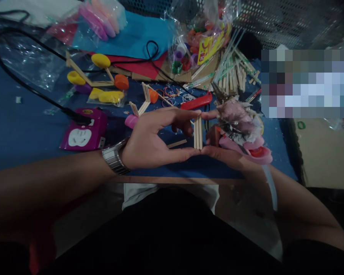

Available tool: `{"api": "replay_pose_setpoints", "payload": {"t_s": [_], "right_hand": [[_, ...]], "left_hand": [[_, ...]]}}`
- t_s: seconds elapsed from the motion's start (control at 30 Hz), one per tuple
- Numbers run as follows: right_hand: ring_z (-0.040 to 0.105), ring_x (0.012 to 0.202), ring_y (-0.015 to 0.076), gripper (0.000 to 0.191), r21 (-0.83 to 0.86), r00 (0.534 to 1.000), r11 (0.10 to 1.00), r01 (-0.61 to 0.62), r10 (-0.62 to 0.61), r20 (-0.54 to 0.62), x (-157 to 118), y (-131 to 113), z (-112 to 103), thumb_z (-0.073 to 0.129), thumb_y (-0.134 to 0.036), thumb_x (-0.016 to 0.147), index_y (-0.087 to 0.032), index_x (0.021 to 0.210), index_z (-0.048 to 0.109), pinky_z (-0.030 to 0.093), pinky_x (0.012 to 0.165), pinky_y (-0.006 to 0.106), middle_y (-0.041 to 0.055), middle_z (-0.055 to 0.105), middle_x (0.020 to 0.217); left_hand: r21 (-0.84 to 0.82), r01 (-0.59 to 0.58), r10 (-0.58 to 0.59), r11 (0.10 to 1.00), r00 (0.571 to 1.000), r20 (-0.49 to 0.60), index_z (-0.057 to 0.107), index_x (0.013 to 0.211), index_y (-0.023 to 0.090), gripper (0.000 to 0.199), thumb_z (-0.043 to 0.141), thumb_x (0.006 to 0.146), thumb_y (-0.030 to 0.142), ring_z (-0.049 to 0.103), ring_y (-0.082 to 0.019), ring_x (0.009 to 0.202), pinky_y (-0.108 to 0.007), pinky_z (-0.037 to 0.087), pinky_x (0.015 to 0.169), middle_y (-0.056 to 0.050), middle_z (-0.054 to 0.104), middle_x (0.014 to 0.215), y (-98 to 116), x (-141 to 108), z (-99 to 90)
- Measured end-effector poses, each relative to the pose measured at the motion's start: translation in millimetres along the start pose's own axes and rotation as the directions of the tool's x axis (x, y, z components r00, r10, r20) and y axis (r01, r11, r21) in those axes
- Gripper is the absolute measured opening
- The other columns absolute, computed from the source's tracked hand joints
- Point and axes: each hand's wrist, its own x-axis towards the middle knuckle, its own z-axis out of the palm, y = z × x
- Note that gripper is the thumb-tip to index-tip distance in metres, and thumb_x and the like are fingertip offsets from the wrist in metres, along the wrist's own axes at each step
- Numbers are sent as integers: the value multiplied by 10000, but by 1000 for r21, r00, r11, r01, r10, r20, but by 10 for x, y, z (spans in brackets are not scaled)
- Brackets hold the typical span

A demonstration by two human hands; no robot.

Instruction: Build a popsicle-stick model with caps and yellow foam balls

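Observation:
My left hand (151,135), with a metal-banded watch at the wrist, pinches a small bundle of flat wooden craft sticks (198,132) by its two ends between thumb and fingers. My right hand (222,152) presses its thumb and fingertips on the same ends from the other side. A pink glue gun (232,143), partly covered in crumpled clear film, lies over my right hand and hides much of it; a pale glue stick (271,187) hangs from its rear. A loose flat stick (177,144) lies beneath my left hand.
A purple power socket (84,130) with a black cable stands at left. Joined stick pieces with yellow and orange caps (103,83), a red cutter (197,101) and loose sticks (232,78) lie behind. A cardboard box (326,152) is at right.

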Motion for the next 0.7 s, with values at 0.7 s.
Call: {"api": "replay_pose_setpoints", "payload": {"t_s": [0.7], "right_hand": [[767,752,162,726,-24,999,998,52,-53,-9,54,-92,21,1106,-453,854,-359,1503,794,723,601,350,111,694,1709]], "left_hand": [[36,-118,118,992,993,8,793,1517,255,715,1087,877,378,856,-275,987,-459,767,905,-120,880,1325,-104,-25,29]]}}
